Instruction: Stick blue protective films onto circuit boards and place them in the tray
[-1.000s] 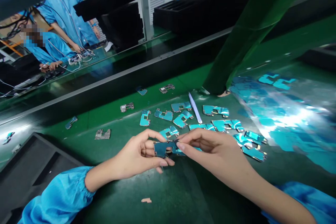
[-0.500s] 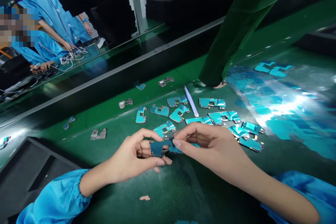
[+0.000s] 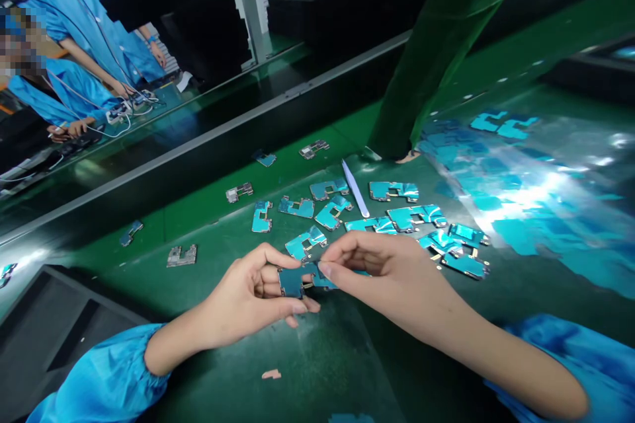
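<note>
At left, one black tray (image 3: 27,317), cut off by the frame. Three bare grey boards (image 3: 181,256) lie toward the far edge of the surface (image 3: 213,380). The left hand (image 3: 262,287) holds one blue-faced board (image 3: 291,282) above the surface, between thumb and fingers; the right hand (image 3: 347,264), fingertips pinched narrowly on its right part, hides that end. Beyond lies one pair of tweezers (image 3: 356,188). At right, glare obscures the count of overlapping blue pieces (image 3: 520,231).

The held board (image 3: 290,282) is dark blue, the tweezers (image 3: 356,189) lavender, the surface (image 3: 317,360) green, the sleeves (image 3: 106,370) a brighter blue
</note>
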A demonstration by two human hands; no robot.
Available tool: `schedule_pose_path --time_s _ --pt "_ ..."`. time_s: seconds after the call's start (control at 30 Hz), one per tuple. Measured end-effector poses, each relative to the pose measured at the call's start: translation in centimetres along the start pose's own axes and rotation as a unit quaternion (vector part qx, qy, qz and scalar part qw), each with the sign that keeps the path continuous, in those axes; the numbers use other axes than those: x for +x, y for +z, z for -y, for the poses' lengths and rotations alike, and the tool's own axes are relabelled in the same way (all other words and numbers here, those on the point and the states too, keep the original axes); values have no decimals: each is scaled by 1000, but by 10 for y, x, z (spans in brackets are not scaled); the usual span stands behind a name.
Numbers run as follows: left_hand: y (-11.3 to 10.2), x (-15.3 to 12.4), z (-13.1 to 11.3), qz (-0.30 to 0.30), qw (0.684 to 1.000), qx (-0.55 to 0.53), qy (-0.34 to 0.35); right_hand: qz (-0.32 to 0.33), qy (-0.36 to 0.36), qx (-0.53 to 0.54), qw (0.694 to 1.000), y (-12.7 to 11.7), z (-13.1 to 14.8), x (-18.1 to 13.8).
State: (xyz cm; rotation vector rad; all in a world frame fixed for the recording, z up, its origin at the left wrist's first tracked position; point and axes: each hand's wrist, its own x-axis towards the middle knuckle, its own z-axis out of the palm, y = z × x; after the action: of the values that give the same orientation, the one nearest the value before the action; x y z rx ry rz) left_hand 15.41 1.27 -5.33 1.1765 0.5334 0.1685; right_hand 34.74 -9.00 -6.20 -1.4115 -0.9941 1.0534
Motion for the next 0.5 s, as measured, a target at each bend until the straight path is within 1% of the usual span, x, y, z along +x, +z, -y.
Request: schedule_pose_path --time_s 0.2,0.4,0.5 --pt "1 1 -2 -10 1000 -1 -5 -1 -14 -10 1000 2 -2 0" --pt "3 1 -4 -31 999 4 -25 -21 -93 -82 992 2 -7 0" --pt "2 2 -3 -45 998 29 -27 -19 -82 -72 994 3 -11 2"
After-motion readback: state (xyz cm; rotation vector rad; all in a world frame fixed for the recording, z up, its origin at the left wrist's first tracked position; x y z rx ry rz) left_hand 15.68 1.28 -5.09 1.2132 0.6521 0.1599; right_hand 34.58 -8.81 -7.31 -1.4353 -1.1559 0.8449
